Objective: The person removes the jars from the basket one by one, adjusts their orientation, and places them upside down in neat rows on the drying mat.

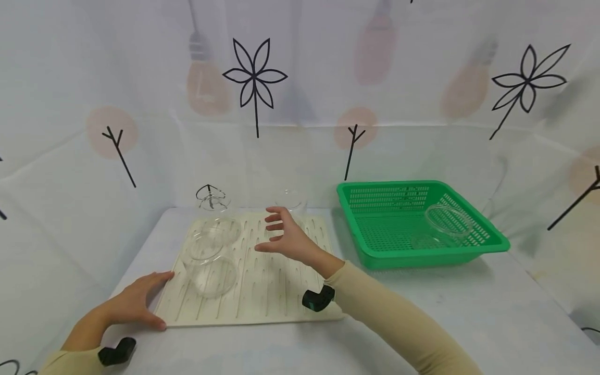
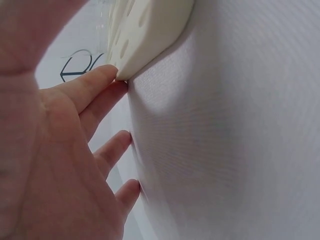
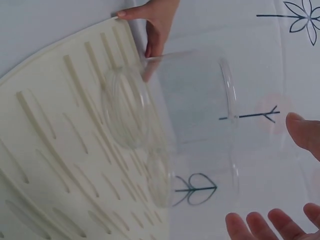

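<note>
A cream ridged mat (image 1: pixel 281 297) lies on the table, with clear containers (image 1: pixel 213 278) standing on its left half. My left hand (image 1: pixel 133 302) touches the mat's left edge, thumb near the front corner and fingers spread farther back. In the left wrist view, the fingertips meet the mat's edge and the tablecloth. My right hand (image 1: pixel 292 239) hovers over the mat's middle, thumb and fingers apart with nothing between them. Another clear container (image 1: pixel 290 200) appears behind it. In the right wrist view, two clear containers (image 3: pixel 195 95) stand beyond the fingers, apart from them.
Right of the mat sits a green slotted basket (image 1: pixel 422 259). One clear container (image 1: pixel 433 237) is inside it, toward its right side. A white printed cloth (image 1: pixel 300 161) hangs behind the table and along both sides.
</note>
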Motion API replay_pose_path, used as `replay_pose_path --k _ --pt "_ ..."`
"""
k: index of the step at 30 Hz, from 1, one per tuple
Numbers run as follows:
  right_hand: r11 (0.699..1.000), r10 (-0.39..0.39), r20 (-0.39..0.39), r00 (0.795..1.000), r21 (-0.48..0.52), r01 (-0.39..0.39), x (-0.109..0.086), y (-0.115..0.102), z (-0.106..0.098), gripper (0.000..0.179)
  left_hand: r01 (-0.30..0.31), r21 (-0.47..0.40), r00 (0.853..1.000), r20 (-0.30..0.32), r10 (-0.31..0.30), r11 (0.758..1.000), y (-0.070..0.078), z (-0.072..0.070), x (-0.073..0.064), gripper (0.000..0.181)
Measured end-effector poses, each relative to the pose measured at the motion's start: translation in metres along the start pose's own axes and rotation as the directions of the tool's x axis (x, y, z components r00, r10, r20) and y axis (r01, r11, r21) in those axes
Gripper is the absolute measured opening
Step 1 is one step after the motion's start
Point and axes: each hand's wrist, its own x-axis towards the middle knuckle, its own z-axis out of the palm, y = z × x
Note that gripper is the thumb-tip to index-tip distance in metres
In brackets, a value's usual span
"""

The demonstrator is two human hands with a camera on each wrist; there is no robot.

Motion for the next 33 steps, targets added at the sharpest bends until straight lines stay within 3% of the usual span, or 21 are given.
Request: replay_pose_path --k 11,18,33 --pt "1.0 -0.022 -0.071 0.997 -0.002 0.022 -0.007 -0.002 -0.022 0.082 -0.01 -0.005 1.0 -0.007 0.01 1.0 0.001 -0.001 0.001 0.105" --pt "0.999 -0.03 -0.117 0.993 -0.015 0.028 -0.012 -0.005 -0.031 0.081 0.039 -0.003 0.999 0.019 -0.039 0.999 0.001 -0.001 0.0 0.107" --pt "0.998 -0.057 -0.206 0.977 -0.025 0.053 -0.019 0.001 -0.057 0.078 0.034 0.002 0.999 0.012 -0.034 0.999 -0.001 0.001 -0.001 0.106"
